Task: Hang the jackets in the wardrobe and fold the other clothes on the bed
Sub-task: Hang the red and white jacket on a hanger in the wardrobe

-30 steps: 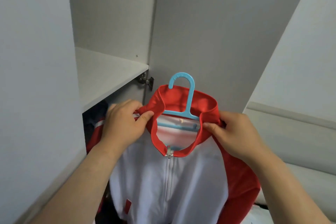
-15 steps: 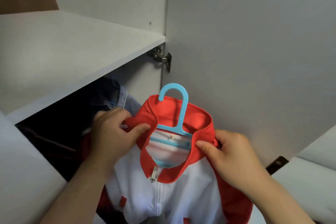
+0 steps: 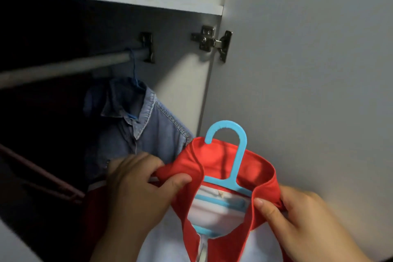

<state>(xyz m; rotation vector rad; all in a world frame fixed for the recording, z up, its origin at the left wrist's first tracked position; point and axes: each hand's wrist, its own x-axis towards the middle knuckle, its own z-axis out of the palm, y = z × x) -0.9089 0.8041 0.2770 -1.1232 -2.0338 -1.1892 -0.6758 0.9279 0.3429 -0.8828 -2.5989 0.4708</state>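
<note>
Both hands pinch the red collar (image 3: pixel 225 155): left hand (image 3: pixel 136 189) on its left edge, right hand (image 3: pixel 297 219) on its right. Between them the red-and-white jacket (image 3: pixel 170 240) hangs on the blue hanger (image 3: pixel 238 168), with the hook (image 3: pixel 228 126) free just above the grip. The rail (image 3: pixel 74 66) is up-left of the grip, and a denim jacket (image 3: pixel 148 130) is already on it. Lift, keep the hook upright, land it on bare rail beside the denim, don't snag it.

Grey wardrobe door (image 3: pixel 308 49), metal hinge (image 3: pixel 210 41), white shelf (image 3: pixel 127 0), steel rail (image 3: pixel 63 68), dark interior (image 3: pixel 32 27)
</note>
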